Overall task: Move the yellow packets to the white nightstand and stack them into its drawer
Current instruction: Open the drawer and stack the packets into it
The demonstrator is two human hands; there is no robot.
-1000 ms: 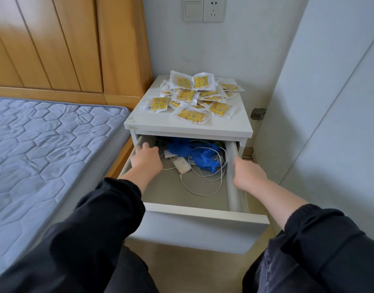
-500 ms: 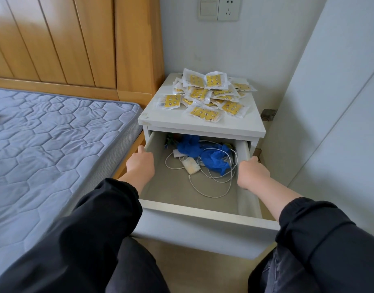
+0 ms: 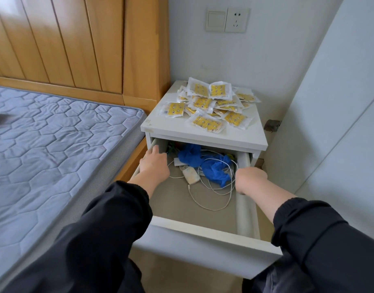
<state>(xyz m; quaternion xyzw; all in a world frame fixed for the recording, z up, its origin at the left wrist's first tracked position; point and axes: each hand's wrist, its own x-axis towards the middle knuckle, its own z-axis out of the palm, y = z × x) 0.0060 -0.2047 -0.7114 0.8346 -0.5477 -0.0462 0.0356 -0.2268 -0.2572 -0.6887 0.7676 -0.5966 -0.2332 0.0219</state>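
Note:
Several yellow packets [image 3: 211,104] in clear wrappers lie in a loose heap on top of the white nightstand [image 3: 203,137]. Its drawer [image 3: 203,231] is pulled far out. My left hand [image 3: 154,163] holds the drawer's left wall near the nightstand, thumb on the wall's top edge and fingers inside. My right hand [image 3: 250,178] grips the drawer's right wall, fingers curled over it. No packet is in either hand.
The back half of the drawer holds crumpled blue gloves [image 3: 205,166], a white charger [image 3: 190,176] and tangled white cables [image 3: 213,199]. A grey-blue mattress [image 3: 55,149] and wooden headboard [image 3: 76,43] flank the left; a white wardrobe wall [image 3: 334,127] stands close on the right.
The view has shifted left and tipped up. My left hand slid back and forth along the left wall; my right hand stays on the right wall.

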